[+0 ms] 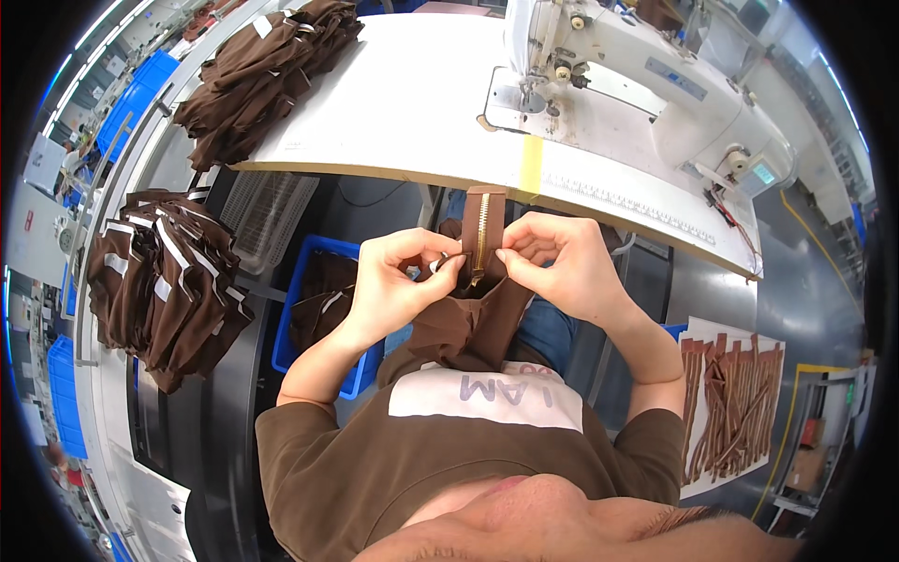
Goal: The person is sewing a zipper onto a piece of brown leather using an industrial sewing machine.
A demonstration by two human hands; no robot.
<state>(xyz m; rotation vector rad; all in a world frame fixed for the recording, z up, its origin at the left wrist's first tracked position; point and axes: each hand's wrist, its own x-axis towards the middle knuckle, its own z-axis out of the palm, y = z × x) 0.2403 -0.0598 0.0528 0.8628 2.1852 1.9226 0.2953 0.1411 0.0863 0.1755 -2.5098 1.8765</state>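
Note:
A brown fabric piece (454, 332) hangs in front of me, with a brown zipper (483, 214) standing upright along it, its teeth gold metal. My left hand (403, 281) is closed on the fabric's left edge beside the zipper, thumb and finger together; a small dark item at those fingertips is too small to name. My right hand (567, 267) pinches the right side at the zipper tape, fingers curled. The lower part of the fabric lies over my lap, partly hidden behind my wrists.
A white sewing table (375, 94) holds a sewing machine (660, 84) and brown garment pieces (253, 84). More brown pieces (164, 290) are piled at left. A blue bin (356, 384) sits left of my lap; brown zippers (730, 403) lie on a white sheet at right.

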